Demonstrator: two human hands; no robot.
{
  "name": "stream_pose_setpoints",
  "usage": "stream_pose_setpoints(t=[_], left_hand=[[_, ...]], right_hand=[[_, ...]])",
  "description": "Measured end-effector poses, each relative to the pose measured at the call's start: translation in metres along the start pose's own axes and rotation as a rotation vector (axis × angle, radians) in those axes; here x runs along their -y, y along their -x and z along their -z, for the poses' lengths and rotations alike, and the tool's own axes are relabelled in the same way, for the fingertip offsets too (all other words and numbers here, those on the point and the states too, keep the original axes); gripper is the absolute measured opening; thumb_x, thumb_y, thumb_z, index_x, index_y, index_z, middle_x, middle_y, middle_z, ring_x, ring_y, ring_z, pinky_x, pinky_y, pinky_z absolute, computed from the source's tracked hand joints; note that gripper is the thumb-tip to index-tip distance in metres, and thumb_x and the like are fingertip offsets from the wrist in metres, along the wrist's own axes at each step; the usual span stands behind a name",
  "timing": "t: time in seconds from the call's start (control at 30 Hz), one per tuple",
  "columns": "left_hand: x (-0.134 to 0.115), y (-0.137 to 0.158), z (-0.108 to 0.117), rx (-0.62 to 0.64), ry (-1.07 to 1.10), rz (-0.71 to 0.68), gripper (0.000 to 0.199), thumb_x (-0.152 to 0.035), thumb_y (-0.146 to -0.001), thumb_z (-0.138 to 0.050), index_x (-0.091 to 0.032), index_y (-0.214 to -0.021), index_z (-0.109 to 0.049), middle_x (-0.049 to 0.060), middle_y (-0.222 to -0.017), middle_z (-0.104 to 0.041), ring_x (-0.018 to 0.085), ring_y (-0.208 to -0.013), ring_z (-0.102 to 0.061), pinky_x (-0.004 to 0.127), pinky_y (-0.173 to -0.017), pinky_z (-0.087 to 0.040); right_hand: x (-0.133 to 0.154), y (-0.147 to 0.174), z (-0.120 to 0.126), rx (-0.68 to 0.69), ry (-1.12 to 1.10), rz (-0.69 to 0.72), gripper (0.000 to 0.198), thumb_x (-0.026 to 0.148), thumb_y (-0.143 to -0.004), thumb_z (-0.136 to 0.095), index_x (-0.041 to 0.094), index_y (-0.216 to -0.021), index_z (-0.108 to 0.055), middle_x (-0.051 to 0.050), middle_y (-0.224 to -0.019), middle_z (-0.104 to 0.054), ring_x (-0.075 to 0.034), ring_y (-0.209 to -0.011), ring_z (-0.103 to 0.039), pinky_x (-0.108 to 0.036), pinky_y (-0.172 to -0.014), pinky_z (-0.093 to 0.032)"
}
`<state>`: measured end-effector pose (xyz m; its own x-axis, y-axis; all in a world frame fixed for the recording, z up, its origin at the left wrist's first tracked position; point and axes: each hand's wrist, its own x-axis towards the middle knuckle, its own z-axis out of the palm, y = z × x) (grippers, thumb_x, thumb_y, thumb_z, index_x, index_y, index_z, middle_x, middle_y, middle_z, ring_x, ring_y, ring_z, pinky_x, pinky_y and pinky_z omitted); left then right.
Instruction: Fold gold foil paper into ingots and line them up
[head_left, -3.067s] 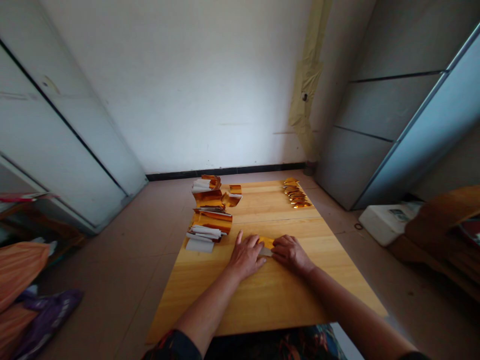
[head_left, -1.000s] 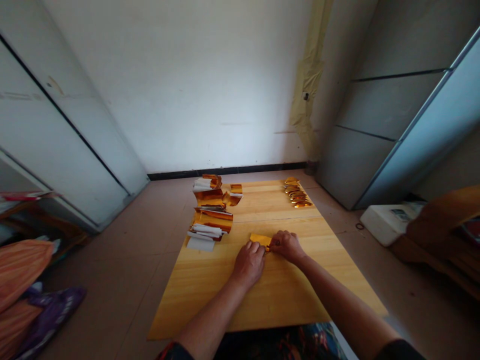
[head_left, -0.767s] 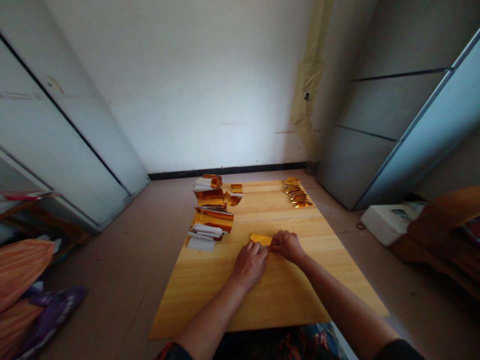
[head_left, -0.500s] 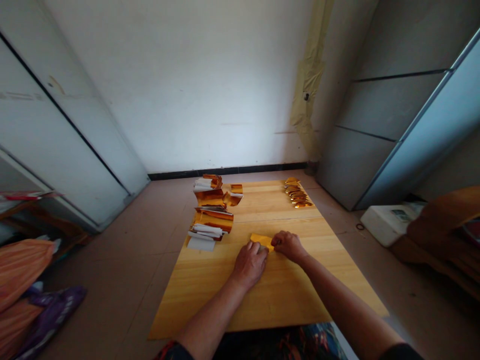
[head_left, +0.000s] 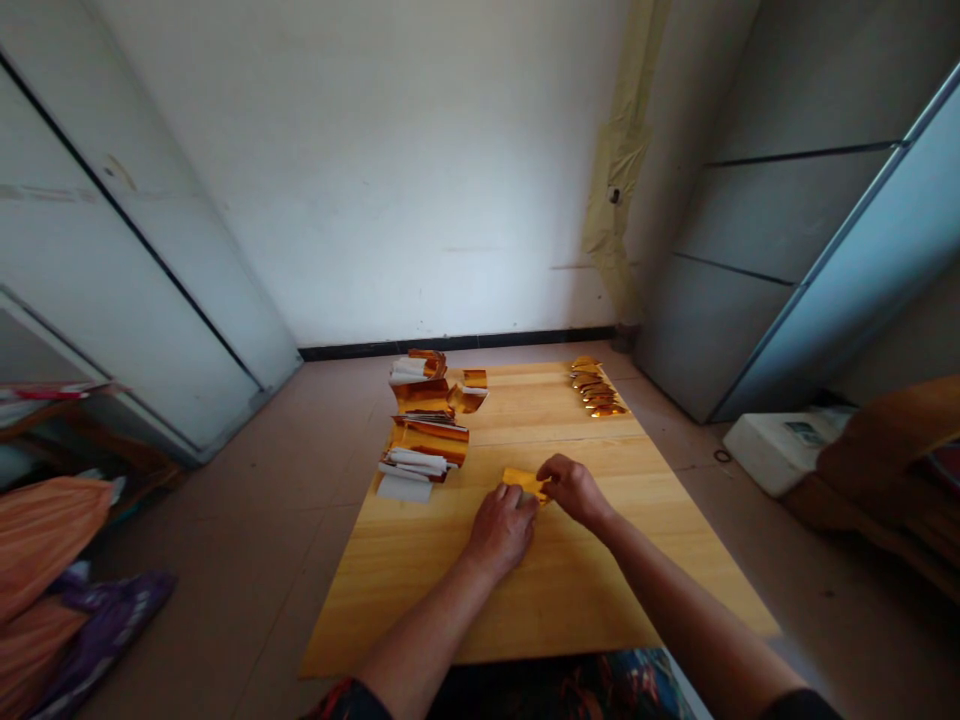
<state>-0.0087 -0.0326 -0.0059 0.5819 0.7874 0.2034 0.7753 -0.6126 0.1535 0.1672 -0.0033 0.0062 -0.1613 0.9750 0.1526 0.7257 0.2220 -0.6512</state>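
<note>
A small sheet of gold paper (head_left: pixel 520 478) lies on the wooden table (head_left: pixel 555 590) between my hands. My left hand (head_left: pixel 504 525) rests on its near left part, fingers bent and pressing it to the wood. At the sheet's right end, my right hand (head_left: pixel 574 488) pinches the edge between thumb and forefinger. Part of the paper is hidden under my fingers. Stacks of gold foil paper (head_left: pixel 431 440) with white backs, some curled, spread along the table's left side. At the far right corner sits a row of folded gold pieces (head_left: pixel 596 388).
Behind the table stands a white wall (head_left: pixel 390 200) with tan tape (head_left: pixel 615 190) on it. A grey cabinet (head_left: pixel 742 270) is at the right, near a white box (head_left: pixel 772 450). Orange and purple bags (head_left: pixel 97 630) lie on the floor at the left.
My right hand has shifted slightly up and left over the right end of the gold paper, which now looks more bent there. My left hand has stayed in place.
</note>
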Motion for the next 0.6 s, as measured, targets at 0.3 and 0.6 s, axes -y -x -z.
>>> stream_pose_setpoints(t=[0.3, 0.6], left_hand=[[0.004, 0.002, 0.0, 0.014, 0.024, -0.03, 0.037, -0.022, -0.084, -0.051, -0.029, -0.12, -0.053, 0.007, -0.1, -0.052, 0.023, -0.098, -0.047, 0.038, -0.084, -0.047], [0.019, 0.008, 0.005, -0.001, 0.084, -0.19, 0.023, -0.02, -0.083, -0.053, -0.025, -0.104, -0.062, 0.007, -0.11, -0.051, 0.022, -0.102, -0.048, 0.038, -0.089, -0.046]], right_hand=[[0.006, -0.008, -0.005, 0.236, -0.038, 0.002, 0.021, 0.004, -0.061, -0.048, 0.017, -0.066, -0.063, 0.001, -0.071, -0.065, -0.012, -0.069, -0.058, -0.02, -0.066, -0.042], [0.002, -0.008, 0.0, 0.298, -0.026, 0.033, 0.022, 0.003, -0.059, -0.052, 0.017, -0.071, -0.063, 0.002, -0.074, -0.062, -0.011, -0.068, -0.054, -0.019, -0.062, -0.039]])
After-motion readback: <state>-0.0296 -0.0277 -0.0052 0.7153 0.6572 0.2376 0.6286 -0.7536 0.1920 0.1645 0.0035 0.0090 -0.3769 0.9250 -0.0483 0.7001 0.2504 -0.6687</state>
